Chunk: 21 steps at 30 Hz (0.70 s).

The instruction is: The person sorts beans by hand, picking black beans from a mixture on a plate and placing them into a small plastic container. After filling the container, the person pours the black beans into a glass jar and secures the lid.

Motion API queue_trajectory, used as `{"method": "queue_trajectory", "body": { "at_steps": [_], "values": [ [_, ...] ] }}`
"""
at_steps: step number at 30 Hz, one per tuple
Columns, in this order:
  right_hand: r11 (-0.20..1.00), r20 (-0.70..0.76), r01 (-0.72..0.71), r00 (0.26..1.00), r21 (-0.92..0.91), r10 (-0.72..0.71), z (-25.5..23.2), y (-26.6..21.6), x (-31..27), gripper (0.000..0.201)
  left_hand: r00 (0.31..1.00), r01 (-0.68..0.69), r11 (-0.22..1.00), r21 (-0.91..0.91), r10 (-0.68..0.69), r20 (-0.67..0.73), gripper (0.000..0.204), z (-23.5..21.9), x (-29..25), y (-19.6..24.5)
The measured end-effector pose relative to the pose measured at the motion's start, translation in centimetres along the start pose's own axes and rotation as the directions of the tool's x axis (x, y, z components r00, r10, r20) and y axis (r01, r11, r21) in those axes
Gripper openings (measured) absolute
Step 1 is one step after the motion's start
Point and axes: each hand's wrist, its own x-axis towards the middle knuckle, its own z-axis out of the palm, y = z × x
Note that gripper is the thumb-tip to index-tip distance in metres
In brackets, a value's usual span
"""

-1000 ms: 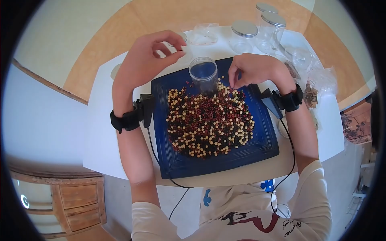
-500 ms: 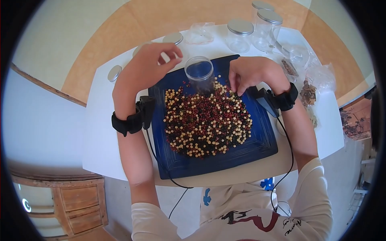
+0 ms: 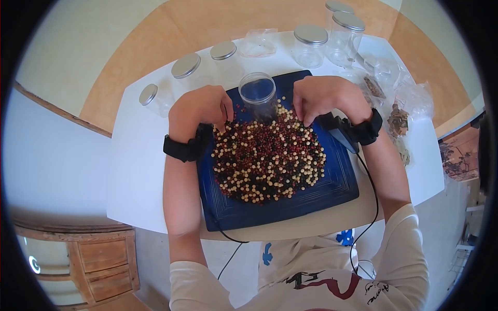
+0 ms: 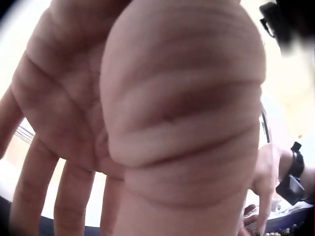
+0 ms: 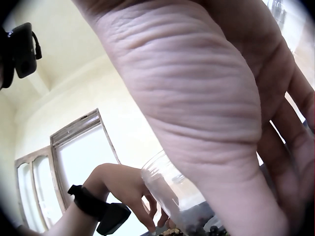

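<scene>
On a blue square tray (image 3: 280,211) lies a heap of small round bean-like pieces (image 3: 270,160), cream, red and near-black. A lidless clear jar (image 3: 258,93) stands at the heap's far edge, between both hands. My left hand (image 3: 199,106) reaches down to the heap's upper left edge; a gap shows between thumb and fingers in the right wrist view. At the upper right edge is my right hand (image 3: 329,96), thumb and forefinger close together among the pieces. Whether it pinches one I cannot tell. Dark pieces (image 5: 197,221) show through the jar's lower part.
Several clear jars with silver lids line the table's far side, including a left one (image 3: 185,66) and a right one (image 3: 310,46). Clear plastic bags (image 3: 415,101) and a bag of dried brown matter (image 3: 398,122) lie at the right. A cable (image 3: 377,199) hangs from the right wrist camera.
My left hand has come down from above the far-left jars to the heap's left edge. The right hand has shifted slightly along the heap's right edge. The head view has tilted a little.
</scene>
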Motion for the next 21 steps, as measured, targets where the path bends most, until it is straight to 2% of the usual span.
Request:
{"method": "queue_trajectory", "body": {
  "at_steps": [4, 6, 9, 18, 21],
  "values": [
    [1.000, -0.034, 0.010, 0.999, 0.007, -0.010, 0.3, 0.2, 0.2, 0.023, 0.998, 0.054, 0.998, 0.044, -0.055, 0.016, 0.038, 0.3, -0.1, 0.9],
    [1.000, 0.005, -0.006, 1.000, 0.005, 0.006, 0.1, -0.1, 0.2, 0.022, 0.998, 0.063, 0.996, 0.065, -0.063, -0.004, 0.039, 0.4, -0.2, 1.0],
    [0.999, 0.006, 0.005, 1.000, 0.038, -0.005, 0.4, 0.0, 0.3, 0.021, 0.998, 0.064, 0.996, 0.065, -0.062, -0.025, 0.037, 0.6, -0.1, 0.8],
    [0.999, 0.020, -0.011, 1.000, 0.052, 0.010, 0.0, -0.1, 0.4, 0.022, 0.996, 0.079, 0.994, 0.079, -0.083, 0.038, 0.028, 0.6, 0.4, 0.4],
    [0.998, 0.010, -0.013, 1.000, 0.057, 0.012, 0.2, 0.0, 0.4, 0.022, 1.000, 0.004, 0.999, 0.038, -0.003, -0.021, 0.026, 0.8, 0.5, -0.1]
  ]
}}
